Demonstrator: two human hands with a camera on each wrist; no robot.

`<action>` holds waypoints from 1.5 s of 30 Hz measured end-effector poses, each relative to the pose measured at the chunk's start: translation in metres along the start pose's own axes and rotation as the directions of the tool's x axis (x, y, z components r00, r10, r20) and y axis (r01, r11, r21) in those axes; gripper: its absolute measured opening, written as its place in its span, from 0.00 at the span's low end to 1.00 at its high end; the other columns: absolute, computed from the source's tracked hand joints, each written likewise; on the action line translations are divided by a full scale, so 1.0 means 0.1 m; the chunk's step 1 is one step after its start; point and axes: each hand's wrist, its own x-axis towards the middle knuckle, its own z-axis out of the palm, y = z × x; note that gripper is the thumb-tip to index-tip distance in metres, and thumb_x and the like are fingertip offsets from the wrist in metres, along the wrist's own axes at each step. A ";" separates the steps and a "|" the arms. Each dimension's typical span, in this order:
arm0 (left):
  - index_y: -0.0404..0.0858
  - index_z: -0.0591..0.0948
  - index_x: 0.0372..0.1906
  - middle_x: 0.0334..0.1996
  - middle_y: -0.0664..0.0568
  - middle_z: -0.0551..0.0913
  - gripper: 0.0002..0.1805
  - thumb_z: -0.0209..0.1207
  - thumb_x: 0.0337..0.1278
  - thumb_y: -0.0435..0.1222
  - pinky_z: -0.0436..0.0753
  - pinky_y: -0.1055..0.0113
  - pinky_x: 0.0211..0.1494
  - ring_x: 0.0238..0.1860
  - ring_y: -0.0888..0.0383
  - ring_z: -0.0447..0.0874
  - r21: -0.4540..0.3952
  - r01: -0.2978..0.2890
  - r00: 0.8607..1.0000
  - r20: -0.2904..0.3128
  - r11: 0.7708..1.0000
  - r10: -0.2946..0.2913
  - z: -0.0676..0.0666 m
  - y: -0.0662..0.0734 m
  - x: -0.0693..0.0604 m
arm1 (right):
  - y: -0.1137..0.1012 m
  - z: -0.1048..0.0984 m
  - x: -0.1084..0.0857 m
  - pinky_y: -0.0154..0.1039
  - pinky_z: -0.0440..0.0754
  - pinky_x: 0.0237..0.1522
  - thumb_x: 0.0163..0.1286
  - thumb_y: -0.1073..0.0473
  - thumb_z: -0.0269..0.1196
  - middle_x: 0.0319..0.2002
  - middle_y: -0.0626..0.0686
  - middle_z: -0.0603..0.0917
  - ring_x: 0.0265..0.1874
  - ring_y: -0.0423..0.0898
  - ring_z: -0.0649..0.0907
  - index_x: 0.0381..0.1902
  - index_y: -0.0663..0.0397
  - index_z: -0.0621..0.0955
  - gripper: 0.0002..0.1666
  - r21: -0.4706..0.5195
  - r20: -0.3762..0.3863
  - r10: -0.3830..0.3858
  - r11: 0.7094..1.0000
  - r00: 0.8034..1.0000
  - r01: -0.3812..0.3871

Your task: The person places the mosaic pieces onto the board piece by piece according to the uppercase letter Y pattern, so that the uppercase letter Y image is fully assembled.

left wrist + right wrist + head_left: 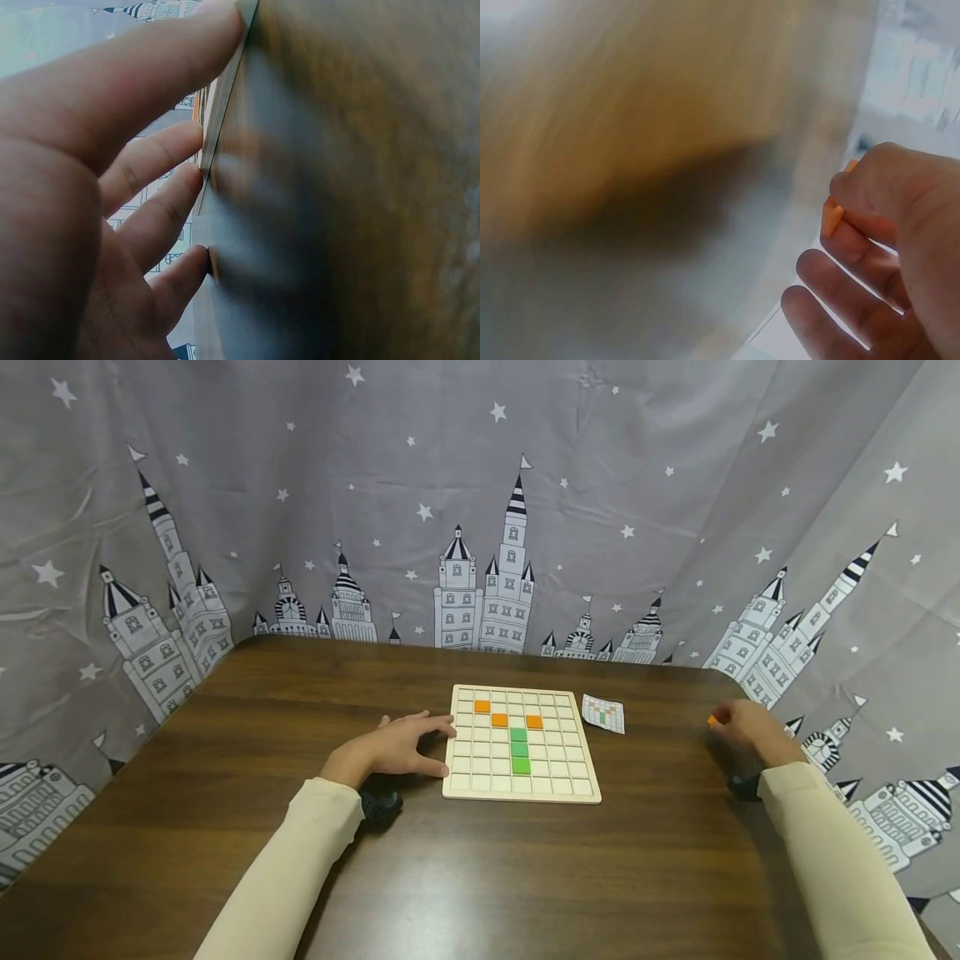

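Observation:
A pale wooden grid board [487, 783] lies flat on the table in the head view. Three orange tiles [498, 720] and three green tiles [519, 749] sit in its cells. My left hand [397, 746] is at the board's left edge, thumb and fingers spread and touching it. In the left wrist view the fingertips [196, 177] meet the thin rim of the board [220, 112]. Off to the far right, my right hand [746, 727] pinches a small orange tile [832, 217] between thumb and index finger, the other fingers loosely bent.
A small paper card [603, 714] printed with a coloured grid lies just right of the board. The brown wooden table [420, 877] reaches back to a grey curtain [600, 485] with castles and stars. Beyond the right hand is the table's right edge.

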 end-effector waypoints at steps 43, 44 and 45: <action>0.51 0.78 0.64 0.76 0.53 0.64 0.32 0.71 0.55 0.53 0.41 0.24 0.68 0.78 0.41 0.49 -0.005 0.017 1.000 0.007 1.000 -0.017 -0.04 0.06 -0.04 | -2.08 0.59 0.99 0.45 0.82 0.48 0.67 0.68 0.67 0.40 0.52 0.86 0.40 0.48 0.83 0.44 0.60 0.87 0.08 0.090 0.215 -0.372 0.928 0.903 0.361; 0.51 0.78 0.64 0.76 0.53 0.64 0.32 0.71 0.54 0.53 0.41 0.24 0.67 0.78 0.41 0.49 -0.006 0.016 1.000 0.006 1.000 -0.016 -0.03 0.06 -0.04 | -2.08 0.59 0.99 0.45 0.82 0.48 0.67 0.68 0.67 0.40 0.52 0.86 0.40 0.48 0.83 0.44 0.60 0.87 0.08 0.092 0.219 -0.365 0.931 0.905 0.353; 0.51 0.78 0.64 0.76 0.53 0.64 0.32 0.71 0.54 0.53 0.41 0.23 0.67 0.78 0.41 0.49 -0.007 0.015 1.000 0.006 1.000 -0.015 -0.03 0.06 -0.03 | -2.09 0.58 0.99 0.45 0.82 0.48 0.67 0.68 0.66 0.39 0.52 0.86 0.40 0.48 0.83 0.44 0.60 0.87 0.08 0.094 0.223 -0.359 0.933 0.907 0.346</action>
